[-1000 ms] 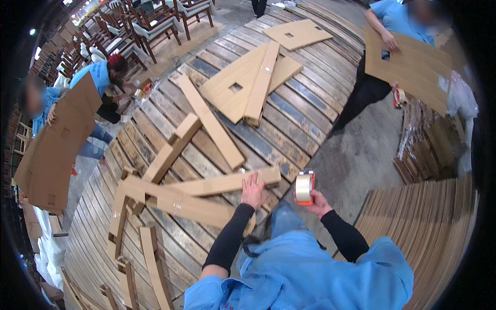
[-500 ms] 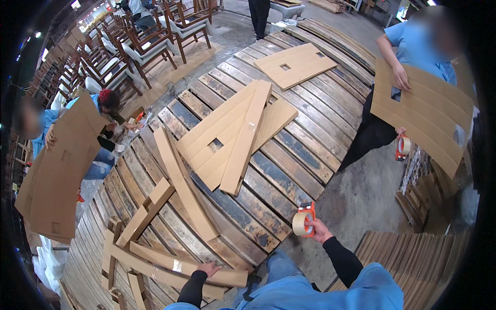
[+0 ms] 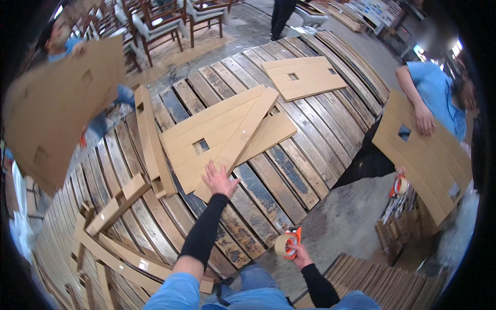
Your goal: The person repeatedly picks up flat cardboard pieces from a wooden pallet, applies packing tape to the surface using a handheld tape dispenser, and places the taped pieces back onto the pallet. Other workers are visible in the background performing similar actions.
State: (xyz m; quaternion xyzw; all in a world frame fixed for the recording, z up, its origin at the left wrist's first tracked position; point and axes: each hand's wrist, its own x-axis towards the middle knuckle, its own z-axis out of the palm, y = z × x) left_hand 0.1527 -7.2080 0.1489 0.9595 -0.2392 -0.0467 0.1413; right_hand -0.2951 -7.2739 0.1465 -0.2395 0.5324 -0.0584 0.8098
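Head view: left hand (image 3: 219, 179) is stretched forward, fingers spread apart and flat, touching the near corner of the folded cardboard panel stack (image 3: 227, 135) that lies on the slatted wooden platform (image 3: 289, 175). Nothing gripped there; palm contact only, as far as I can tell.

Right hand (image 3: 299, 253) is low and close to the body, fingers clamped on an orange tape dispenser (image 3: 287, 243) with the tape roll facing left. It sits well apart from the cardboard, over the concrete floor (image 3: 341, 222).

The stack has a long folded strip lying diagonally on top and a small square cut-out showing left of the strip. A narrow cardboard beam (image 3: 149, 139) lies just left of it, more folded strips in a heap lower left.

Judgement: this looks like the reach-and-secure step, with the left hand pinning or about to drag the panel while the tape waits. Next move likely needs a real grasp on the panel edge, not flat contact, then the dispenser brought over to a seam. Which seam is hard to say; fisheye bend blurs the fold lines.

Two other people nearby each hold cardboard sheets, one at far left (image 3: 57, 103), one at right (image 3: 423, 155).
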